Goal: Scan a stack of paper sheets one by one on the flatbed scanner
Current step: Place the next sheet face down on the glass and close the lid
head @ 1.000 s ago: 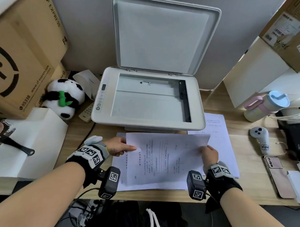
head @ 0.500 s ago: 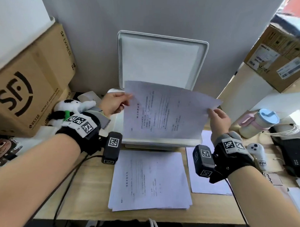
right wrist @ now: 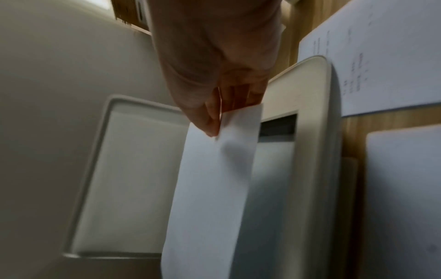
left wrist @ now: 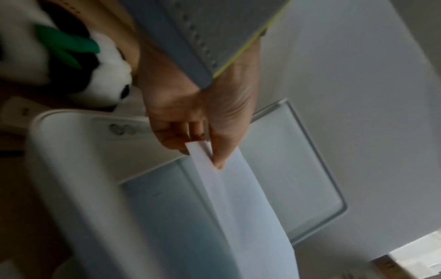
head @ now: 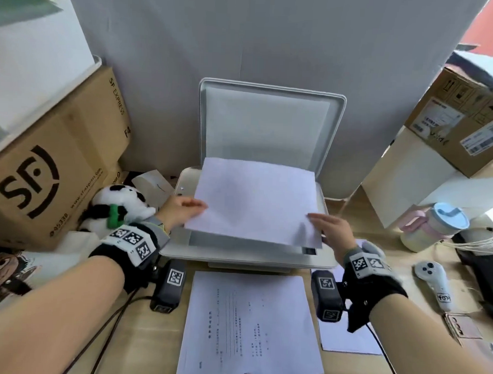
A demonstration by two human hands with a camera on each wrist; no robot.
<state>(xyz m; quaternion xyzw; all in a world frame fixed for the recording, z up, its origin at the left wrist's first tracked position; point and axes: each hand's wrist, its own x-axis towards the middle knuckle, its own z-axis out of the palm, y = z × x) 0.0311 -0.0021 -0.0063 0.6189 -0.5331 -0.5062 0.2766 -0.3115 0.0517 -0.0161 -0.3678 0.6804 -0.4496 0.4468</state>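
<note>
From the head view, the left hand and the right hand each pinch one side of a blank-side-up sheet, holding it over the glass of the open flatbed scanner. The paper stack lies on the wooden desk just in front. A toy panda sits to the left.

From the left wrist, thumb and fingers squeeze the sheet's corner.

From the right wrist, the thumb and fingers pinch the sheet's other edge above the glass.
</note>
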